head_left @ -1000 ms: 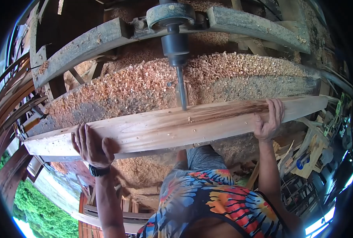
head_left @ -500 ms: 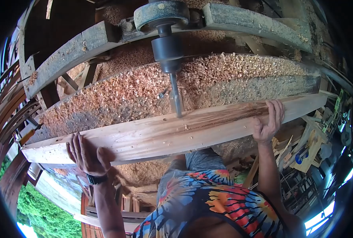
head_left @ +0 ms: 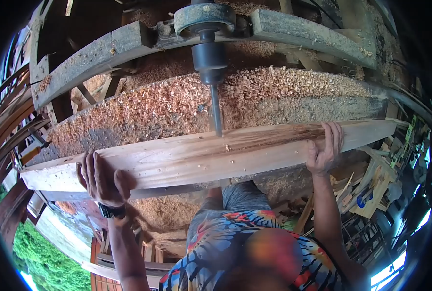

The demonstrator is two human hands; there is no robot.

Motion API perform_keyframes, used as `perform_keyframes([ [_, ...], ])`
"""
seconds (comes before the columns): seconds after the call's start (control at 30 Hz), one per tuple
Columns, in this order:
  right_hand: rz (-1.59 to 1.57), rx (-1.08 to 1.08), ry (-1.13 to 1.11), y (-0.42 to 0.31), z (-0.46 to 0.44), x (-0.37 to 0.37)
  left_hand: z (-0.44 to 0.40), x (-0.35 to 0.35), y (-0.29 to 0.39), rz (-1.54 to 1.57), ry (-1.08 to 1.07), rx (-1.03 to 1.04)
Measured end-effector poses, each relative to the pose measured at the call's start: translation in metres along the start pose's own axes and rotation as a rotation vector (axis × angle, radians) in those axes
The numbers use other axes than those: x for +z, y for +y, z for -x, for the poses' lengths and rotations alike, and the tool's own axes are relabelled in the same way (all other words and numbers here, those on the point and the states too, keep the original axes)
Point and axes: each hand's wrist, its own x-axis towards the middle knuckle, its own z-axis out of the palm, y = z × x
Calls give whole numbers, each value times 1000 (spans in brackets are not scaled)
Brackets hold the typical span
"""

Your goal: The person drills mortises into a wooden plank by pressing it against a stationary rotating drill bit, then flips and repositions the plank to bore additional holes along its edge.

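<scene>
A long pale wooden board (head_left: 177, 167) with a dark brown streak lies across the bench under a drill bit (head_left: 217, 110). The bit hangs from a dark cylindrical chuck (head_left: 209, 57), and its lower end meets the board's top near the far edge. My left hand (head_left: 104, 182), with a dark watch on the wrist, grips the board's near side toward its left end. On the right, my right hand (head_left: 326, 149) clasps it with fingers over the top and thumb on the near side. How deep the bit sits in the wood I cannot tell.
Wood shavings (head_left: 153, 102) are heaped on the bench behind the board. A heavy timber beam (head_left: 313, 36) runs across the back beside the spindle housing. Wood scraps (head_left: 381, 186) lie at the right, and wooden lengths (head_left: 12, 109) are stacked at the left.
The view has shifted and tilted slightly. Both hands keep their grip on the board, and the bit stays at about the same spot on it.
</scene>
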Motion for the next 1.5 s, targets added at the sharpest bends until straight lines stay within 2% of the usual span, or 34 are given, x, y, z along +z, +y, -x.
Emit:
perform_keyframes([
  [0.93,-55,-30,158,7,-36,14,-42,15,-10,23,149,21],
  [1.5,-56,-13,194,10,-51,21,-56,11,-5,39,120,-45],
])
